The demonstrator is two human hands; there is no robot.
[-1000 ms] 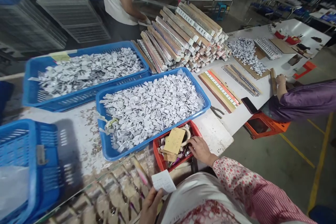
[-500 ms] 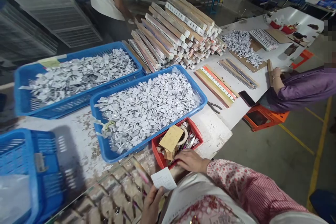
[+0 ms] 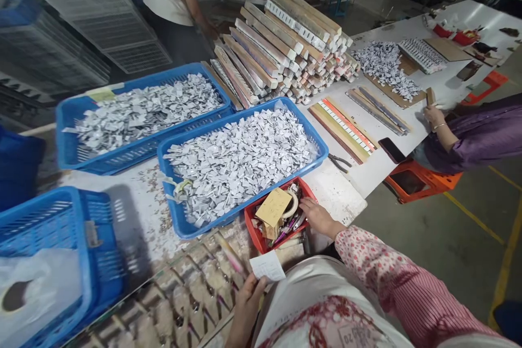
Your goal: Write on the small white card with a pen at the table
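Observation:
My left hand (image 3: 247,300) pinches a small white paper slip (image 3: 269,267) with faint writing, held in front of my body. My right hand (image 3: 320,218) rests at the right rim of a red box (image 3: 253,235), its fingers stretched out over the edge and nothing visible in them. Inside that box are a yellowish card-like block (image 3: 274,206), a tape roll (image 3: 292,204), a purple pen-like item (image 3: 284,232) and mixed small tools. Just behind stands a blue tray (image 3: 163,166) heaped with small grey-white pieces (image 3: 240,160).
Another blue tray (image 3: 62,138) of pieces lies at the back left, and a blue basket (image 3: 87,217) at the left. Stacked wooden bars (image 3: 281,46), pliers (image 3: 339,162) and a phone (image 3: 392,150) occupy the table. One co-worker's hand (image 3: 434,117) is at the right; another person stands behind.
My right hand has moved from the box's front edge to its right rim. My left hand still holds the paper slip. The view has shifted slightly leftward.

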